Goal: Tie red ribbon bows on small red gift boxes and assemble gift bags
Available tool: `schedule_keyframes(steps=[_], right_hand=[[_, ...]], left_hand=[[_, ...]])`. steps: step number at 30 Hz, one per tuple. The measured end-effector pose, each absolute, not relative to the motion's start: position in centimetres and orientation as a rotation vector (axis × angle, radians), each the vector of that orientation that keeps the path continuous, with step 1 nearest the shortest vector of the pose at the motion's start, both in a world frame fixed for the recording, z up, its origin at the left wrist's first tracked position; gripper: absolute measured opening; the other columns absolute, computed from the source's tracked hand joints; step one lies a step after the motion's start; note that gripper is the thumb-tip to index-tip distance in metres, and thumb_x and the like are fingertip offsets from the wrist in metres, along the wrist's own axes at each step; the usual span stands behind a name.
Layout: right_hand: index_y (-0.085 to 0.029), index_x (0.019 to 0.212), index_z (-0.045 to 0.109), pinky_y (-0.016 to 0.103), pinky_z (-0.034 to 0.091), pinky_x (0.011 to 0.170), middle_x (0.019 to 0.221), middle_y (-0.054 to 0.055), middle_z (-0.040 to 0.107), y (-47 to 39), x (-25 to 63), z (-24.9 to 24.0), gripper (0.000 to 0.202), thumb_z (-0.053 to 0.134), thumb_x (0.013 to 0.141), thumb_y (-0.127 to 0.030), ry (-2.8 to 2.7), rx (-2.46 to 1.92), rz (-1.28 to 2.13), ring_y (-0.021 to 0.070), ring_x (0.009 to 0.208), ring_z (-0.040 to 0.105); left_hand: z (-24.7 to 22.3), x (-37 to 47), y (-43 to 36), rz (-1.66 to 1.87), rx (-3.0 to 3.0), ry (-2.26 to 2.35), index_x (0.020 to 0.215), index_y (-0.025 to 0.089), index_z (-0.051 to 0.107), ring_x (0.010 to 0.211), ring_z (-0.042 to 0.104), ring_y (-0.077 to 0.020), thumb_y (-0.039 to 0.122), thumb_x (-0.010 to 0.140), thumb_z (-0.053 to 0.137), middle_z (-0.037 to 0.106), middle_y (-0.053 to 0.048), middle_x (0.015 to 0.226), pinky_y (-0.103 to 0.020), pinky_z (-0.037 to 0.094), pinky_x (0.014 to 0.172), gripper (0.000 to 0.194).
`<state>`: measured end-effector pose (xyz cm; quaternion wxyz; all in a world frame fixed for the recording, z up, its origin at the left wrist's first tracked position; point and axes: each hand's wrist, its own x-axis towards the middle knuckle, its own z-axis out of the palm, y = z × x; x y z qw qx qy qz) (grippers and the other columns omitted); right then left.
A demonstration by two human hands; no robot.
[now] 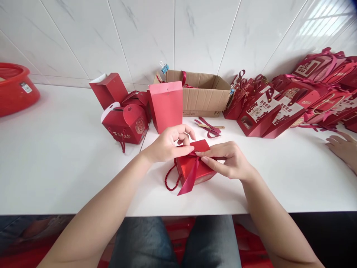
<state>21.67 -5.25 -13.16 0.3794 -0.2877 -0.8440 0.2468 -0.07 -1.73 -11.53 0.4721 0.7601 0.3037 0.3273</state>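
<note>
A small red gift box (205,172) lies on the white table in front of me, a dark red ribbon (190,178) on its top with one tail hanging over the front. A twisted red cord handle (172,180) loops out at its left. My left hand (173,143) is over the box's upper left, thumb and a finger pinching the ribbon near the knot, the other fingers curled above. From the right, my right hand (228,160) pinches the ribbon at the knot between thumb and index finger.
Red boxes (131,124) and an upright red bag (167,108) stand behind left. Farther back is a cardboard box (206,100), with loose straps (209,127) before it. Many gift boxes (258,113) pile up right, near another person's hand (344,149). A red basin (19,91) sits far left.
</note>
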Motion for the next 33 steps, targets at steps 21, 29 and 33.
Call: schedule_keyframes(steps=[21, 29, 33], right_hand=[[-0.018, 0.105, 0.066, 0.023, 0.033, 0.047, 0.068, 0.001, 0.061, -5.3, 21.9, -12.9, 0.025, 0.056, 0.083, -0.013, -2.218, -0.574, 0.528, 0.0077, 0.049, 0.041], [-0.022, 0.099, 0.051, 0.024, 0.035, 0.052, 0.066, -0.003, 0.048, -5.1, 21.6, -13.6, 0.02, 0.054, 0.082, -0.012, -1.842, -0.77, 0.807, 0.0104, 0.057, 0.042], [-0.022, 0.095, 0.05, 0.022, 0.033, 0.05, 0.066, -0.004, 0.048, -4.9, 21.3, -13.7, 0.013, 0.058, 0.085, -0.021, -1.669, -0.768, 0.993, 0.0085, 0.054, 0.041]], left_hand=[[-11.9, -0.2, -1.4, 0.864, 1.823, 0.696, 0.091, 0.017, 0.052, 0.051, 0.034, -0.0067, 0.016, 0.08, 0.059, 0.04, 0.009, 0.054, -0.022, 0.03, 0.054, 0.013], [-11.8, 0.5, -2.1, 0.81, 1.993, 0.747, 0.08, 0.016, 0.065, 0.054, 0.039, -0.0078, 0.034, 0.08, 0.066, 0.048, 0.004, 0.058, -0.023, 0.032, 0.053, 0.018], [-11.7, 1.0, -2.5, 0.833, 2.081, 0.801, 0.071, 0.017, 0.066, 0.053, 0.039, -0.0081, 0.036, 0.077, 0.068, 0.05, 0.004, 0.056, -0.024, 0.034, 0.054, 0.02]])
